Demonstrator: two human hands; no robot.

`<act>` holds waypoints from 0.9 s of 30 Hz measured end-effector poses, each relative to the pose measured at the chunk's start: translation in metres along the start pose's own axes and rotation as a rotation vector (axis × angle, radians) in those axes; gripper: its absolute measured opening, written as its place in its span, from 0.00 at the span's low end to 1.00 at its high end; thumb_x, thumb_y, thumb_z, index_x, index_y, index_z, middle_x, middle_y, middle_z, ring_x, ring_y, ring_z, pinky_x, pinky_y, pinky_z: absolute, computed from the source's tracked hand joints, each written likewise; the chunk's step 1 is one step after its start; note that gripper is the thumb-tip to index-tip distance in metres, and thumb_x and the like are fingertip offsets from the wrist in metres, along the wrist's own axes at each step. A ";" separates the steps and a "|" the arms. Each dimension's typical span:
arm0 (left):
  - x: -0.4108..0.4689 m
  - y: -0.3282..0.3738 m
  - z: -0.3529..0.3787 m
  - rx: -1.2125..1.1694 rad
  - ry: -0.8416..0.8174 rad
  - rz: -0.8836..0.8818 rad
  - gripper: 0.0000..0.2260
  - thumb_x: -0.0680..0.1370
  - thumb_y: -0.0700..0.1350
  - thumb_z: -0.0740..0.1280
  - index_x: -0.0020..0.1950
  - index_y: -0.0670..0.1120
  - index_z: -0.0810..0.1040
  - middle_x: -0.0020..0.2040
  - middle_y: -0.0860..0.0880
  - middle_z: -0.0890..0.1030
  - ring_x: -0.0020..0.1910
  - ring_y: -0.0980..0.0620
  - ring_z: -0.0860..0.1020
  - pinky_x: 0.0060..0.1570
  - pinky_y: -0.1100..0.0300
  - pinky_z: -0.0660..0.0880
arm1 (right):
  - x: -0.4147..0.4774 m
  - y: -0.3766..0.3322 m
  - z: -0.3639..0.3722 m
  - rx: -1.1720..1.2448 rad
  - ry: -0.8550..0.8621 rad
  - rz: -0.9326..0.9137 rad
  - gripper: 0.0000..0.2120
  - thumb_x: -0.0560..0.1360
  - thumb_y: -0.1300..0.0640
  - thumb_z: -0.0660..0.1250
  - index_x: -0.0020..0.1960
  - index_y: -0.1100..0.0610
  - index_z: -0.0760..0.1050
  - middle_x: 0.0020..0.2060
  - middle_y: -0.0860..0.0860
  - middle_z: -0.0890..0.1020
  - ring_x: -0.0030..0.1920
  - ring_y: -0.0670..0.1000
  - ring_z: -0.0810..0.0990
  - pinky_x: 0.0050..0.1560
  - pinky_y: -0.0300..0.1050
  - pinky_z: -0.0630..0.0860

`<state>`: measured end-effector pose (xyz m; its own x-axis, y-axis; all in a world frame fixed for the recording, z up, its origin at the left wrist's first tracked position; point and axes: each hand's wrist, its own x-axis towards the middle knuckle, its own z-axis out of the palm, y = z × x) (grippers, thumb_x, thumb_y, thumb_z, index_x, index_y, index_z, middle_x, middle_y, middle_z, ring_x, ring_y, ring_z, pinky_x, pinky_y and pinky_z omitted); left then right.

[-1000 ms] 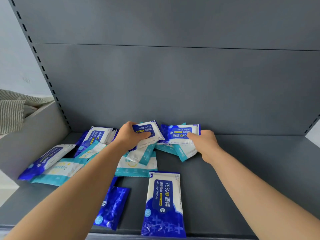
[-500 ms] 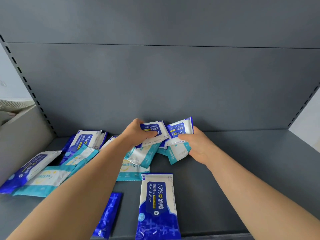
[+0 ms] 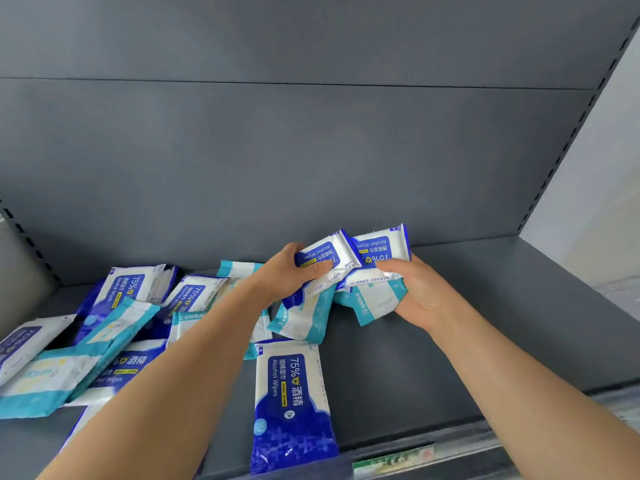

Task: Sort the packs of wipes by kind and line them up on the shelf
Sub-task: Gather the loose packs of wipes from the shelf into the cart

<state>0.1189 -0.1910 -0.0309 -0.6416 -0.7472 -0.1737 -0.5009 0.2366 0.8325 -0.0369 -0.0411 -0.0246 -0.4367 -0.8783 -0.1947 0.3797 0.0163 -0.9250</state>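
While holding mixed packs near the back of the shelf (image 3: 519, 323), sorting barely begun.
Clamping a blue alcohol pack (image 3: 322, 256) onto a teal pack (image 3: 304, 320) with left hand (image 3: 289, 273); pinching another blue-on-teal pair (image 3: 379, 251) with right hand (image 3: 420, 294), probably to split kinds. Leaving the heap (image 3: 138, 299) unsorted at left.

Wipe packs (image 3: 292, 403) glossy plastic film; shelf (image 3: 450, 341) matt grey metal.

The blue-and-white pack (image 3: 290, 396) at the shelf's front edge reads "75%", "酒精" and "Alcohol Wipes"; another blue pack (image 3: 379, 252), held upside down, also reads "Alcohol Wipes".
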 end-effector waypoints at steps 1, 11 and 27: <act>-0.001 0.002 0.004 -0.028 0.006 0.024 0.30 0.71 0.63 0.70 0.67 0.50 0.67 0.57 0.51 0.79 0.48 0.54 0.81 0.48 0.57 0.79 | -0.003 -0.001 -0.002 0.010 0.004 -0.009 0.12 0.77 0.65 0.62 0.59 0.56 0.74 0.49 0.56 0.83 0.46 0.55 0.83 0.43 0.48 0.79; -0.012 0.049 0.035 -0.420 -0.050 -0.025 0.33 0.66 0.58 0.76 0.66 0.48 0.69 0.49 0.49 0.83 0.40 0.53 0.84 0.35 0.58 0.79 | -0.036 -0.027 -0.038 0.066 0.091 -0.121 0.13 0.76 0.62 0.66 0.59 0.52 0.74 0.53 0.56 0.83 0.51 0.55 0.82 0.48 0.49 0.78; -0.024 0.227 0.300 -0.464 -0.276 0.076 0.30 0.70 0.50 0.77 0.67 0.45 0.67 0.52 0.43 0.83 0.39 0.48 0.84 0.35 0.55 0.80 | -0.164 -0.111 -0.301 0.039 0.381 -0.241 0.07 0.77 0.63 0.59 0.52 0.56 0.73 0.42 0.55 0.83 0.38 0.51 0.82 0.37 0.42 0.77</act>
<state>-0.1537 0.0671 0.0046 -0.8259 -0.5333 -0.1833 -0.1781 -0.0617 0.9821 -0.2529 0.2453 0.0112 -0.7827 -0.6161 -0.0883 0.2576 -0.1914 -0.9471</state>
